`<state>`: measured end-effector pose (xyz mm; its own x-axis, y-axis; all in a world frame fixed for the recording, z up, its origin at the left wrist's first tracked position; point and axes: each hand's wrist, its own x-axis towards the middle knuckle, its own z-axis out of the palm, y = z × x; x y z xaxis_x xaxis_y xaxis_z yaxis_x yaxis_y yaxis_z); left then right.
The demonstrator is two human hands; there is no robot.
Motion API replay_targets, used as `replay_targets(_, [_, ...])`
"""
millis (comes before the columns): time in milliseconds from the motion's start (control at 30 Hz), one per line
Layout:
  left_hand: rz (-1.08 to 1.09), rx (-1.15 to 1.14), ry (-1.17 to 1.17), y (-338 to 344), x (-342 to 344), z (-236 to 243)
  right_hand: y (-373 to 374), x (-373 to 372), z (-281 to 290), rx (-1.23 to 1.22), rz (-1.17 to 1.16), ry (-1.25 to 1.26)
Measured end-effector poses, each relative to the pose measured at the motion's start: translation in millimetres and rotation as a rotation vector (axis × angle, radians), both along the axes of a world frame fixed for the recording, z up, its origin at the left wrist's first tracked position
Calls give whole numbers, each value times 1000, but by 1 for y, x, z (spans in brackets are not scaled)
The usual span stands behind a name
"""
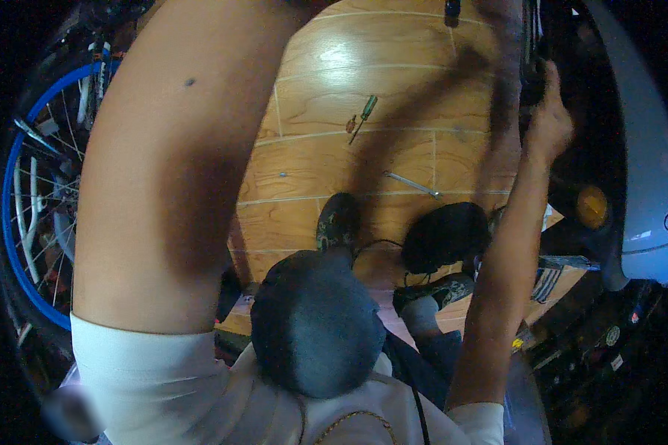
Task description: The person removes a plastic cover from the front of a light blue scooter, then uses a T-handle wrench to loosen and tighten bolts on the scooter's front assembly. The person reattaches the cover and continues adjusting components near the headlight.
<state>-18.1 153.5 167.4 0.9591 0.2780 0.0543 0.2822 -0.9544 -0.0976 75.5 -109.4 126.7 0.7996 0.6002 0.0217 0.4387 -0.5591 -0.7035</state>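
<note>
By the floor's (pixel 297 167) right edge, the right hand (pixel 549 126) is at a long dark part (pixel 531 44), probably stiff and heavy, better held along its side. Whether its fingers clamp, I cannot tell; the left hand is out of view.

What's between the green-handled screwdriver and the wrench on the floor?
In the head view, no object lies between the screwdriver and the wrench, just wood-look floor tiles, partly in shadow.

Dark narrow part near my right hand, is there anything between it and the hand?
Nothing visible stands between the right hand and the dark narrow part, though it's too dark to tell whether they touch. The green-handled screwdriver lies away to the left.
</note>
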Motion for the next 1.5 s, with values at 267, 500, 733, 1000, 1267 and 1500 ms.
replay_targets(267, [-59, 90, 131, -4, 7, -4, -13, 9, -7, -69, 173, -255])
replay_targets(500, [-3, -25, 44, 5, 24, 6, -13, 38, -25, -218, 282, -713])
replay_targets(733, [30, -77, 2, 3, 28, 17, -12, 17, -20, 137, 232, -160])
replay_targets(1000, [40, -128, -27, 9, 27, 15, -7, 17, -12, 75, 176, -176])
replay_targets(1267, [13, -231, -209, 6, 2, 15, -13, 30, -7, -443, 265, -658])
replay_targets(1500, [646, -767, -530, -109, -245, -57, 6, 1, 7, 324, 35, -243])
